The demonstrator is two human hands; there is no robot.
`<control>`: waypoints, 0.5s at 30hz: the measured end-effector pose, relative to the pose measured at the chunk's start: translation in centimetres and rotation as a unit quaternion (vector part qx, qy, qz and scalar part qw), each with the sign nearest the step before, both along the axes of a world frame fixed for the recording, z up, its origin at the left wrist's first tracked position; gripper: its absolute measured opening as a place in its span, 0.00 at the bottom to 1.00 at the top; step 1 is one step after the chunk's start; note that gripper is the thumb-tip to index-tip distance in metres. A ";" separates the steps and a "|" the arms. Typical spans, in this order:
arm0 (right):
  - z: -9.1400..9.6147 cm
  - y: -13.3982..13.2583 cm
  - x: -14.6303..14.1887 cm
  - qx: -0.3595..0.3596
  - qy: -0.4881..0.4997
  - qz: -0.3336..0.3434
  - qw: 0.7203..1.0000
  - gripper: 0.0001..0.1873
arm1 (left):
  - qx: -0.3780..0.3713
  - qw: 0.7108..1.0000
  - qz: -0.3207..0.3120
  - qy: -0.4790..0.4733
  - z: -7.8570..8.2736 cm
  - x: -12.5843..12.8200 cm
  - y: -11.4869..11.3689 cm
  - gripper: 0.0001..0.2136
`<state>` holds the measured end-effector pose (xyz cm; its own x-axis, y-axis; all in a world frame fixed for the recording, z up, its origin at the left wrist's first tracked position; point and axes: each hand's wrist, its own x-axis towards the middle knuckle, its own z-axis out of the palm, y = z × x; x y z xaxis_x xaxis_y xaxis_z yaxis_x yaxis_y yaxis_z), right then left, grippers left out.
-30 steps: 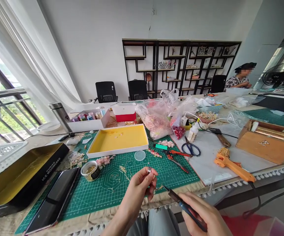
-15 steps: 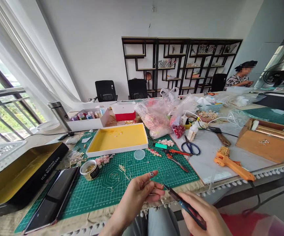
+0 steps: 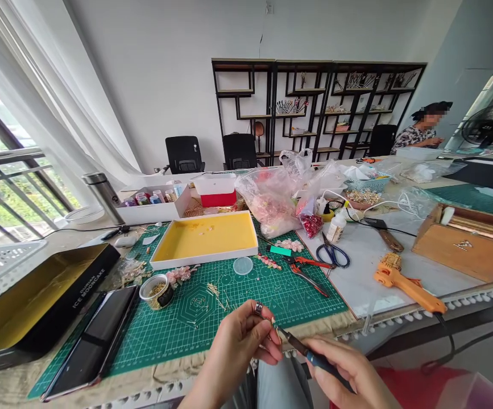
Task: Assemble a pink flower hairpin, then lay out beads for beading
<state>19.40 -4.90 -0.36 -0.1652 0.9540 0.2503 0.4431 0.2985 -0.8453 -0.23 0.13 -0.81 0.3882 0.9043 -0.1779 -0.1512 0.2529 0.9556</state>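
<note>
Near the table's front edge, my left hand (image 3: 240, 341) is closed, thumb against fingers, on a small gold-coloured piece (image 3: 273, 322) too tiny to identify. My right hand (image 3: 351, 366) grips dark-handled pliers (image 3: 314, 358), whose thin tips meet or nearly meet that piece. Beyond both hands lies a green cutting mat (image 3: 144, 341) with several loose gold pins (image 3: 212, 290). A clear tub (image 3: 156, 292) of small gold parts stands on it, beside a pink flower sprig (image 3: 180, 275).
A yellow-lined tray (image 3: 206, 236) stands behind the mat's middle. Red-handled cutters (image 3: 308, 272), blue-handled scissors (image 3: 334, 253) and an orange glue gun (image 3: 408, 284) lie to the right. A phone case (image 3: 90, 343) and a black box (image 3: 88, 284) occupy the left. Another person (image 3: 421, 133) sits far right.
My left fingers have curled in from a more stretched pose, and the small piece is now pinched higher. The pliers have shifted slightly left and down with my right hand.
</note>
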 end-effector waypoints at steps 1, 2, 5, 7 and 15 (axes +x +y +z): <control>0.0 0.1 0.0 -0.022 0.011 0.014 1.000 0.14 | 0.002 1.000 0.002 0.001 0.1 0.1 -0.1 0.14; -0.1 0.3 0.1 -0.041 0.020 0.027 0.999 0.14 | 0.003 1.000 0.002 0.001 0.3 0.1 -0.2 0.14; -0.9 0.5 0.4 -0.080 0.058 0.035 0.995 0.15 | 0.004 1.000 -0.001 0.007 0.5 0.2 -0.3 0.14; -1.4 0.5 0.5 -0.106 0.091 0.031 0.990 0.16 | 0.003 1.000 0.000 0.012 0.5 0.3 -0.3 0.14; -2.7 0.2 0.2 -0.155 0.176 0.030 0.972 0.20 | 0.005 1.000 -0.009 0.010 0.5 0.3 -0.2 0.14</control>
<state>19.61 -4.70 -3.06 -0.1794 0.9838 0.0045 0.0995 0.0227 -0.9948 0.10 -0.07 -0.28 0.4001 0.8991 -0.1776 -0.1278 0.2466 0.9607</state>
